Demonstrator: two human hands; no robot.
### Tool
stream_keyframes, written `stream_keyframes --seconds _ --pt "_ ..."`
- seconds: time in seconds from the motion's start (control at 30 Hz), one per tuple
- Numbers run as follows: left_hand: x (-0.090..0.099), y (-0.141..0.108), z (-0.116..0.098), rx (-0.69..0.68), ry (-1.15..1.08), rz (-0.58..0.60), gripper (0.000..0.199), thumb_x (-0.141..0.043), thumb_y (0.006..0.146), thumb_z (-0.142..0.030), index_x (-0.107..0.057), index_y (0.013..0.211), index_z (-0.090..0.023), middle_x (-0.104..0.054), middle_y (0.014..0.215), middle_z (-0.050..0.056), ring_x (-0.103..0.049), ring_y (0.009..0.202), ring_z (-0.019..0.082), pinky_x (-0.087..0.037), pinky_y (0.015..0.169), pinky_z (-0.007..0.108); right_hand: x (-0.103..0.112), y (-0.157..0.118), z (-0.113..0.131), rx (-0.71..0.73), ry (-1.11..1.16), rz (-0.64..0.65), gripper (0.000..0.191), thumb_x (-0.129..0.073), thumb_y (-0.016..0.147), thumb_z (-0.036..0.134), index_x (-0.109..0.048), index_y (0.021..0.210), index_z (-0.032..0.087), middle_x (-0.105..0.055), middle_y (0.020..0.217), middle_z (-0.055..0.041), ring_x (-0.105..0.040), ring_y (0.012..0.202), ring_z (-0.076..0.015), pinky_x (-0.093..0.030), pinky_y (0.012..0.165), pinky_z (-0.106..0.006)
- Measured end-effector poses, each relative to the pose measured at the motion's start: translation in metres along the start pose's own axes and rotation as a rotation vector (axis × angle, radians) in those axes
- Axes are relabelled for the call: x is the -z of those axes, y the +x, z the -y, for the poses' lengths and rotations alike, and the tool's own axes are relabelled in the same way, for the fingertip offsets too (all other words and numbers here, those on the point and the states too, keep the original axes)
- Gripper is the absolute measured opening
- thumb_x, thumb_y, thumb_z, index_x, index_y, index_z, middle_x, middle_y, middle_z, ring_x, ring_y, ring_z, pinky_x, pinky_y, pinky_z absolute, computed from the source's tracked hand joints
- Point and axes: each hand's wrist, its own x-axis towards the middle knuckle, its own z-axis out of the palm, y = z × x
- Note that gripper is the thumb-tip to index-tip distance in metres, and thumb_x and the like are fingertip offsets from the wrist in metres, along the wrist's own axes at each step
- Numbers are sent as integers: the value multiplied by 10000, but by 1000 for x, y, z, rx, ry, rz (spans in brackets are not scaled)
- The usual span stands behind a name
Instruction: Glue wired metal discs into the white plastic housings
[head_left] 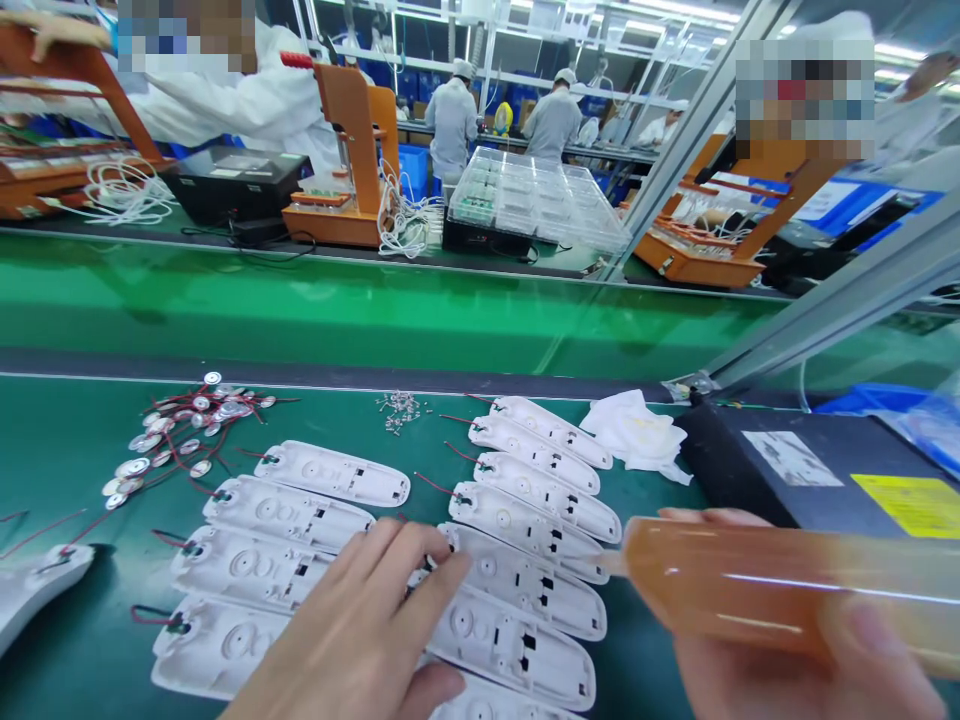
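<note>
White plastic shells [540, 485] with red wires at their ends lie in two columns on the green work surface. My left hand [375, 610] reaches over the near shells, its thumb and index finger bent close together at the left end of one shell; what they hold, if anything, is hidden. On the right my right hand [757, 620] is wrapped round a large translucent amber syringe [735, 585]. The syringe's narrow tip points left and lies over the right end of a shell in the right column.
Small round discs with red wires [202, 420] are heaped at the left. Screws [401, 408], a white cloth [637, 432] and a black box [787, 460] lie farther back. A white part [45, 590] sits at the left edge. People work beyond the green strip.
</note>
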Motion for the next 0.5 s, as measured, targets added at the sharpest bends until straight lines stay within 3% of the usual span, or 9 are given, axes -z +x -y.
stream_keyframes --seconds 0.1,0.27,0.4,0.5 --pt "-21 -13 3 92 -22 1 722 -752 619 -174 -421 1259 -214 -515 1170 71 -478 984 243 -479 783 332 1 -9 -16 -105 153 85 330 -652 669 514 -659 821 221 -647 773 -48 -643 679 -249 -561 542 -360" --pt "-40 -6 5 171 -94 -18 482 -596 798 -160 -437 1245 -247 -497 1223 47 -452 1039 239 -434 848 380 4 -18 -34 63 55 261 220 -624 769 362 -638 955 247 -641 873 -46 -645 753 -220 -563 606 -311" --pt "-44 3 3 166 -141 -123 296 -509 863 -164 -517 1151 -233 -545 1172 37 -452 1018 226 -399 858 395 -1 -26 -40 148 -92 268 245 -643 762 347 -606 982 247 -624 905 -45 -627 785 -204 -553 653 -305" --pt "-48 5 3 134 -171 -194 195 -467 899 -211 -565 1066 -234 -571 1158 8 -450 1000 215 -379 853 384 -5 -34 -43 117 -123 210 337 -657 742 405 -561 992 199 -600 925 -69 -599 816 -213 -526 721 -350"
